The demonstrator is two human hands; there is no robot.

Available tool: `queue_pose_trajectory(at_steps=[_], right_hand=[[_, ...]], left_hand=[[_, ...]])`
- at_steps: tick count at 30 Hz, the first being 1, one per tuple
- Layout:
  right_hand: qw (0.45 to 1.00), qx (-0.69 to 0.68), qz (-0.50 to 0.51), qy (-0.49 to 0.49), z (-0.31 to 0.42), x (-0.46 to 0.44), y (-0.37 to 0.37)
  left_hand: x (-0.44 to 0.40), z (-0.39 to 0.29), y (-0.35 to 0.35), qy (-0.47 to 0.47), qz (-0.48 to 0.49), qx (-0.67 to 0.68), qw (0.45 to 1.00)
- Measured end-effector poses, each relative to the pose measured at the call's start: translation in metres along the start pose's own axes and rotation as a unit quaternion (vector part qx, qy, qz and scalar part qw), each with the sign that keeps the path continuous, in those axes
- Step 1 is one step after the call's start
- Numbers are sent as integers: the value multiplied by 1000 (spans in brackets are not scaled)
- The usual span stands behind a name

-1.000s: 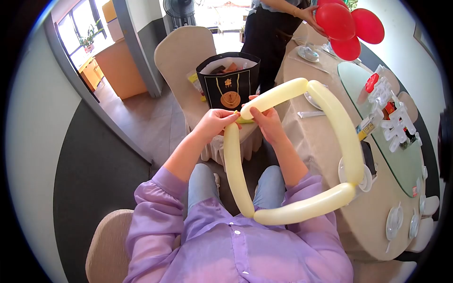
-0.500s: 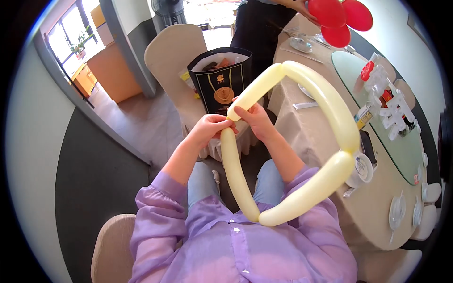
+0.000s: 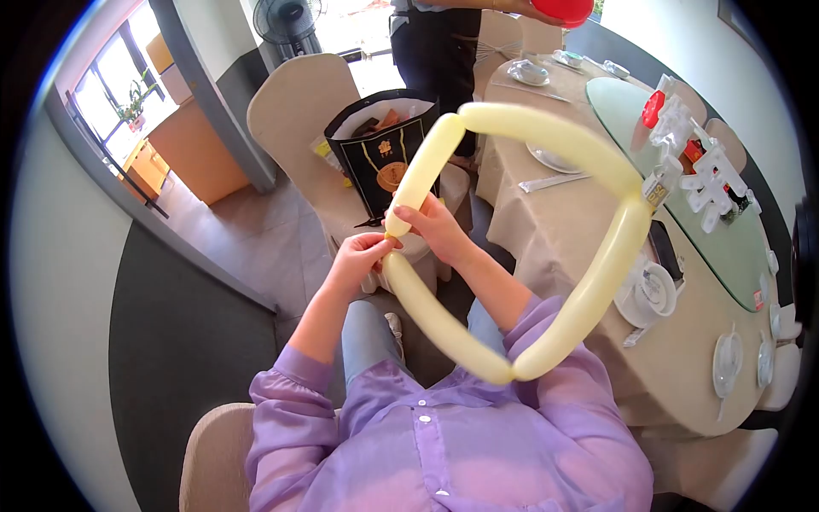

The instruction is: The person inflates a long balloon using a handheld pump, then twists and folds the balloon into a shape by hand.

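Note:
A pale yellow long balloon (image 3: 580, 294) is bent into a ring of several twisted segments in front of me. At the ring's left corner my left hand (image 3: 363, 256) pinches the joint between two segments. Just above it, my right hand (image 3: 433, 229) is wrapped around the lower end of the upper left segment, thumb in front. The two hands are close together. Some of the fingertips are hidden behind the balloon. The ring's far side hangs out to the right, over the table edge.
A black gift bag (image 3: 380, 154) stands on a covered chair (image 3: 299, 111) ahead. To the right is a round table (image 3: 554, 243) with a glass turntable (image 3: 623, 98), wrapped dishes (image 3: 653, 294) and a white plastic frame (image 3: 717, 188). Another person (image 3: 435, 51) holds a red balloon (image 3: 565, 8) beyond.
The ring has swung and tilted, with its bottom corner shifting right. Both hands have moved slightly left and down, still holding it. The other person's red balloons have moved mostly out of view.

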State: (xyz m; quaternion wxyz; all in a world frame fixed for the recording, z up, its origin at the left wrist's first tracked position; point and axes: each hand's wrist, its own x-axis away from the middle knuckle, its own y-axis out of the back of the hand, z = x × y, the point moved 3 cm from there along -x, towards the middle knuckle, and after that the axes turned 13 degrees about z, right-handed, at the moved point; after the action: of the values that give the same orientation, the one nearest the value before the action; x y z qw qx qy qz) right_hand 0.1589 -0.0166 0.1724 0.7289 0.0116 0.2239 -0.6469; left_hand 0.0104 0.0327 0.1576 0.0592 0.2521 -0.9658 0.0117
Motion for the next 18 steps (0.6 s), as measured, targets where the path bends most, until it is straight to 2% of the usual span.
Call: queue_pose_trajectory(at_steps=[3,7,10,18], right_hand=[[999,47,13,7,-3,6,-9],[993,117,10,1,-8,14,-9],[994,109,14,-13,-7,19,-9],[994,100,25,-39,-22,25,0]], left_hand=[[7,2,-8,-2,11,23,1000],[12,5,-10,16,6,-33,999],[9,9,-12,2,21,-30,999],[10,27,-22,35,17,23,999]])
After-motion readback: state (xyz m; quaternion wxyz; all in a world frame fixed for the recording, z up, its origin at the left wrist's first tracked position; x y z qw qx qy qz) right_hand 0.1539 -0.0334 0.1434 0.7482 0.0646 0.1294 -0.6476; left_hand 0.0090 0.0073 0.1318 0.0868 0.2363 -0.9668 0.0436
